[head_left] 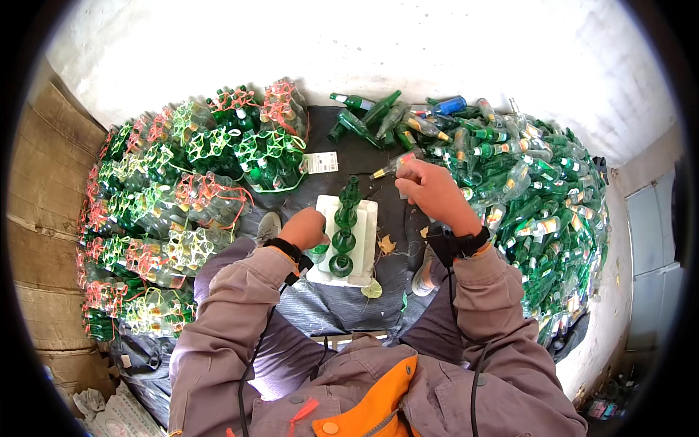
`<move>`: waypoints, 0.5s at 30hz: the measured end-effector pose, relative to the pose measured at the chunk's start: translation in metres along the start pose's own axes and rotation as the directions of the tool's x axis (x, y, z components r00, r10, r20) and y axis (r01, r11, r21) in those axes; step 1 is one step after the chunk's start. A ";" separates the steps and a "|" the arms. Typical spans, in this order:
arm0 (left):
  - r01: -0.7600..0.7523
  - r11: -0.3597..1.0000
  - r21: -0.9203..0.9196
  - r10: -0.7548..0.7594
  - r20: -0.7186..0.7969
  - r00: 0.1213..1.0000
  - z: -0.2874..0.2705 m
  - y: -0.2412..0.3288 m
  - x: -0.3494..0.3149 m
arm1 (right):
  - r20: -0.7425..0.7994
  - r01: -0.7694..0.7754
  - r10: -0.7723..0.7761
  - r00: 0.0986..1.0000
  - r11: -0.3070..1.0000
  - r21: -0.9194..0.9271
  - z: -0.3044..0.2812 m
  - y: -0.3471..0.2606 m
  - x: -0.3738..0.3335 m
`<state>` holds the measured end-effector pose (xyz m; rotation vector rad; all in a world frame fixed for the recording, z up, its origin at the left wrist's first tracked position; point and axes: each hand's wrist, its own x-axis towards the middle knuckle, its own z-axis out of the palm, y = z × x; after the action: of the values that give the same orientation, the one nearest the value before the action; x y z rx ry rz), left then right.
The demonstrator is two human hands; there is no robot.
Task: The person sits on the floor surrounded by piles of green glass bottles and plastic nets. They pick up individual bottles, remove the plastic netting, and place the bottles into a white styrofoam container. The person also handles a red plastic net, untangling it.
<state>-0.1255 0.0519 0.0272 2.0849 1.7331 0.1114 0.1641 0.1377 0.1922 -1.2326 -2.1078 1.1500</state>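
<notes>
White tray [368,247]: one, bearing four green bottles [345,217]
Left hand [303,229]: curled around one green bottle [317,252], tray's left edge
Right hand [429,191]: right of tray, fingers narrow; contents unclear

Green bottles [343,241] line a white tray [365,226] beside the left hand [302,229].

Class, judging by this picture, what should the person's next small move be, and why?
Probably the left hand should settle the single green glass bottle at its fingers beside the row of green glass bottles: that hand is at the left side of the white rectangular tray, and the row stands along the tray's middle.
</notes>
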 end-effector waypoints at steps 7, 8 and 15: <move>0.037 0.995 0.090 -0.038 0.017 0.999 0.022 -0.014 0.003 | -0.008 0.002 -0.002 1.000 1.000 0.002 -0.002 0.000 -0.001; 0.049 0.995 0.085 -0.053 0.041 0.998 0.020 -0.010 0.003 | -0.018 0.012 -0.013 1.000 1.000 -0.025 -0.002 0.001 -0.002; 0.089 0.977 0.192 -0.119 0.150 0.982 0.007 0.013 -0.005 | -0.018 0.068 -0.070 0.997 0.993 -0.097 0.001 0.006 -0.002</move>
<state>-0.1125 0.0440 0.0267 2.0604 1.8076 -0.2520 0.1674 0.1369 0.1871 -1.1985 -2.1947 1.0125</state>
